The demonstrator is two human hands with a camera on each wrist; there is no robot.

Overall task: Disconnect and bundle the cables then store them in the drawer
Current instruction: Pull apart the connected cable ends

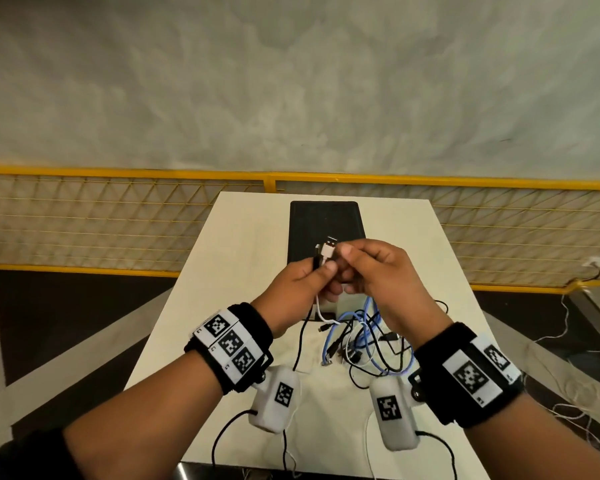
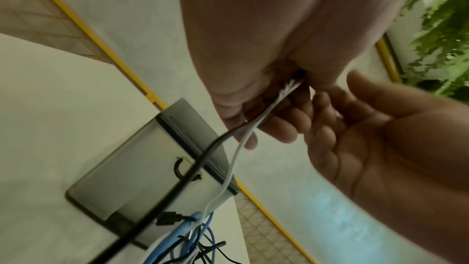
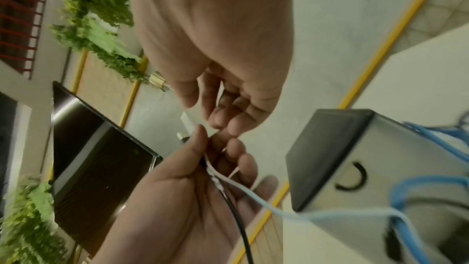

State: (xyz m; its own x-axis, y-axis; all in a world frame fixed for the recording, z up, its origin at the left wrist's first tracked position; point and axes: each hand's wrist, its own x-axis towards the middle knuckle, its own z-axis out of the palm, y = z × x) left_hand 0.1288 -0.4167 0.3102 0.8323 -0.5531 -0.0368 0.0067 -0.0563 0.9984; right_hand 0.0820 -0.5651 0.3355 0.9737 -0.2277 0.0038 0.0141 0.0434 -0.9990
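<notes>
Head view: at the middle of the frame the left hand (image 1: 305,277) grips the ends of a black cable (image 1: 300,336) and a white cable (image 1: 321,315), their plugs poking up above the fist, so these two read as already unplugged and gathered. The right hand (image 1: 371,270) pinches the white USB plug (image 1: 328,249) just beside the left thumb. Below the hands, centre-low on the white table (image 1: 243,237), a tangle of blue, black and white cables (image 1: 364,344) lies loose, so most of the bundling looks undone. No drawer can be made out here; storing has not begun.

Left wrist view: the left hand (image 2: 253,47) fills the upper centre, fingers curled round both cables, which trail to the lower left past a grey box (image 2: 142,170). The right hand (image 2: 380,138) sits at right, palm showing, fingertips meeting the left fingers.

Right wrist view: the right hand (image 3: 215,37) hangs from the top centre, fingertips closing on the cable ends; the left hand (image 3: 182,198) rises from the bottom, clasping the cables. The grey box (image 3: 380,168) at right may be the drawer unit, though I cannot tell.
</notes>
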